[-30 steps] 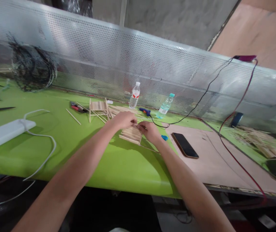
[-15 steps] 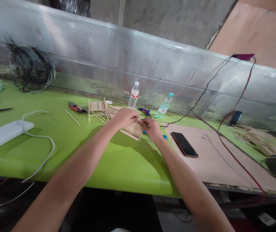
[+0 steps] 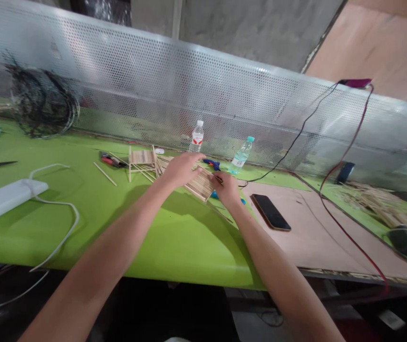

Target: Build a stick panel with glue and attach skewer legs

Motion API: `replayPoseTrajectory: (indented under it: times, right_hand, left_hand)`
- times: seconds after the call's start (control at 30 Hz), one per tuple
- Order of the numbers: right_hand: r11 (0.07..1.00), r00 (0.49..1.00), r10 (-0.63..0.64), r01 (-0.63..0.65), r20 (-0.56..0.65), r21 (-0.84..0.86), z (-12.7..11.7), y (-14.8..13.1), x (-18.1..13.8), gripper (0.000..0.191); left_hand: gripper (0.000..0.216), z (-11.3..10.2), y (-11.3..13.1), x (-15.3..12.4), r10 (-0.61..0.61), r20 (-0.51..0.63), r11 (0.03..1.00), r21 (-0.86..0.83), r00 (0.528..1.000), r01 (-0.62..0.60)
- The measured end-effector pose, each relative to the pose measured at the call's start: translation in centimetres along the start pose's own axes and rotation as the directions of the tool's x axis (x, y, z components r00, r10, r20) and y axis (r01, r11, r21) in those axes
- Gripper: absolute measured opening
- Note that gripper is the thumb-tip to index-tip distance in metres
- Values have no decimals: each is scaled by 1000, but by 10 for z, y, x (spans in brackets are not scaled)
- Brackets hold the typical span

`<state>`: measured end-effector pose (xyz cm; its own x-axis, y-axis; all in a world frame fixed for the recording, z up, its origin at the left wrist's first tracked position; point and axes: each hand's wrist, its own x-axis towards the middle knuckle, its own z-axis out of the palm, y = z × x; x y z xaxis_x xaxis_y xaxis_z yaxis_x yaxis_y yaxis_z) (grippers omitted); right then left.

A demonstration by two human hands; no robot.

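A flat panel of thin wooden sticks, laid side by side, is tilted between my hands. My right hand is closed at its right edge, fingers pinched on it; the fingertips are partly hidden. Over the panel's far left side, my left hand has its fingers stretched forward and the thumb apart. Just left of that hand stands a small chair-like frame of sticks, with loose sticks beside it. Beyond the right hand lies a blue glue gun.
Two plastic bottles, one white-capped and one green-capped, stand near the perforated metal screen. Red-handled pliers and a white power strip are left. A phone lies on the right board. A red cable crosses there.
My left hand has lifted its fingertips from the panel's far edge and opened. The right hand stays at the panel, which shows more of its surface.
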<state>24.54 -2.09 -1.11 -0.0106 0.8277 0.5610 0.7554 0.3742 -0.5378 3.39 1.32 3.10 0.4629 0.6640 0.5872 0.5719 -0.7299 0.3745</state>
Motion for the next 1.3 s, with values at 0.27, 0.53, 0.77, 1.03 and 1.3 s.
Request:
replayPoseTrajectory:
  times: [0.27, 0.53, 0.77, 1.03, 1.3]
  right_hand:
    - [930, 959, 246, -192, -141, 313, -6, 8, 9, 42]
    - [448, 867, 496, -294, 39, 844, -2, -6, 6, 36]
    - [346, 895, 411, -330, 174, 878, -2, -14, 3, 36]
    - [330, 841, 512, -379, 173, 864, 0, -15, 3, 24]
    - [361, 820, 546, -417, 173, 834, 8, -12, 3, 18]
  left_hand:
    - [46, 10, -7, 7, -407, -207, 840, -466, 890, 276]
    - [31, 38, 6, 6, -352, 139, 610, -717, 926, 339]
    - [15, 31, 16, 7, -484, 80, 526, -770, 872, 362]
    - [37, 39, 10, 7, -455, 193, 308, -882, 869, 357]
    - [47, 42, 7, 7, -338, 274, 178, -921, 901, 347]
